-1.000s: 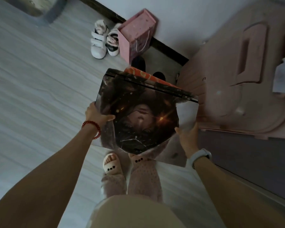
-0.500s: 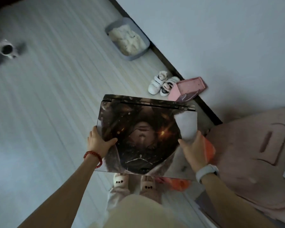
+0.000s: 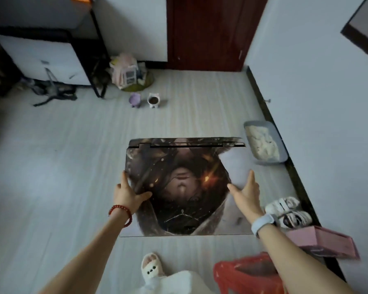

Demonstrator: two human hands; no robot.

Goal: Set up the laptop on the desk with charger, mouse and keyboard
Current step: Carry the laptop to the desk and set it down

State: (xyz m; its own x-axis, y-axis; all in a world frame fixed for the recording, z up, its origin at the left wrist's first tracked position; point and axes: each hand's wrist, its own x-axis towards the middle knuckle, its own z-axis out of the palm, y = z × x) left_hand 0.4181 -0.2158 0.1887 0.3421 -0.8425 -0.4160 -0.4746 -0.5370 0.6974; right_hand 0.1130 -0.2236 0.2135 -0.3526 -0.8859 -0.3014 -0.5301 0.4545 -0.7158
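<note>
Pale plank floor point(image 3: 51, 166), white walls point(image 3: 317, 81), dark red door point(image 3: 206, 32) (dim light).

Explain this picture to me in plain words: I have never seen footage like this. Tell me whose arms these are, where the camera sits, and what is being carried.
There is no machine here. The camera is worn on a person's head and looks down, so the two arms are the person's own. The left hand and right hand grip the sides of a closed laptop, thumbs on its printed lid, carrying it flat above the floor. On the floor lie two small bowls, a grey tray, white shoes and a pink bag. A desk stands far left.
</note>
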